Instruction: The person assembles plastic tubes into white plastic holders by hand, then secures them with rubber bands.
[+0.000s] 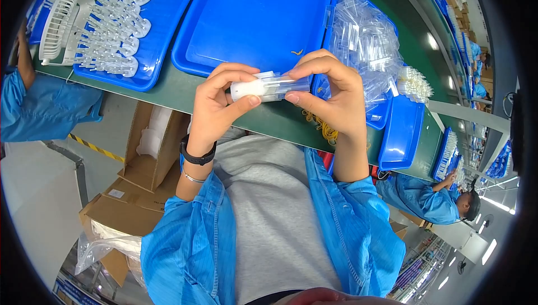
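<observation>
White piece (246,89): smooth plastic, I see, meeting a glossy clear sleeve (297,86) near the blue tray (255,30).
Left hand (214,106): pinching white piece.
Right hand (343,93): pinching clear sleeve, opposite.

- The head view comes from the left one of two fisheye cameras worn on the person's head, upright and unmirrored.
- It faces steeply down, past the gray shirt (269,193) at lower centre, toward the green table (178,87) across the upper half.
- It looks from close by: the left hand (216,106) and right hand (339,92) show large around mid-frame.
- Its field is very wide, reaching a co-worker (420,197) at lower right and a ceiling light (488,252) near the right edge.
- Straight edges bend toward the dark rim.
</observation>
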The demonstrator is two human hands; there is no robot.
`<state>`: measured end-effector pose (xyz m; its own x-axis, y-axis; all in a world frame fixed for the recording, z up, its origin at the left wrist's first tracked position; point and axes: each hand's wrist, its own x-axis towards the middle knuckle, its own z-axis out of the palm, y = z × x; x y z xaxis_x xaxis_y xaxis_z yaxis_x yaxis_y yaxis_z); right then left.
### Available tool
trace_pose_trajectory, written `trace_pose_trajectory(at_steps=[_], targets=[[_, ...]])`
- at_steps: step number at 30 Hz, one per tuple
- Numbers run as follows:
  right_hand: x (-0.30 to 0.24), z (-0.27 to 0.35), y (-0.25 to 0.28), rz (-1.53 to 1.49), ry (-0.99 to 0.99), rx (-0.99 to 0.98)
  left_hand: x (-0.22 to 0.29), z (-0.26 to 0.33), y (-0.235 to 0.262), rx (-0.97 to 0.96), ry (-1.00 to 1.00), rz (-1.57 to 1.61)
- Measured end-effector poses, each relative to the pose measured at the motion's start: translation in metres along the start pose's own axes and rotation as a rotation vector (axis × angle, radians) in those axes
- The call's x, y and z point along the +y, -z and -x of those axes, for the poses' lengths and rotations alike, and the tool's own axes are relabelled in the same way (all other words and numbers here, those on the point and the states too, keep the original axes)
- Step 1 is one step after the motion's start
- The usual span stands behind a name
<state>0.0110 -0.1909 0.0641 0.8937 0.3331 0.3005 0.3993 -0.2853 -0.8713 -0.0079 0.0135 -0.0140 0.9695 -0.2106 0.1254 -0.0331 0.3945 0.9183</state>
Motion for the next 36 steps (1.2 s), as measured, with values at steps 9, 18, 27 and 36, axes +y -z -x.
trace_pose_trajectory(at_steps=[9, 18, 27, 36], targets=[[0.012, 0.009, -0.010, -0.202, -0.058, 0.086, -0.003, 0.000, 0.000, 0.030, 0.009, 0.026], [0.007, 0.014, -0.017, 0.089, 0.048, 0.141, -0.004, 0.000, 0.001, 0.063, -0.013, -0.038], [0.009, 0.019, -0.027, -0.155, 0.059, 0.267, 0.012, -0.001, -0.004, 0.019, -0.049, -0.145], [0.003, 0.008, -0.005, -0.006, -0.115, -0.031, 0.020, 0.000, 0.007, -0.040, -0.048, -0.348]])
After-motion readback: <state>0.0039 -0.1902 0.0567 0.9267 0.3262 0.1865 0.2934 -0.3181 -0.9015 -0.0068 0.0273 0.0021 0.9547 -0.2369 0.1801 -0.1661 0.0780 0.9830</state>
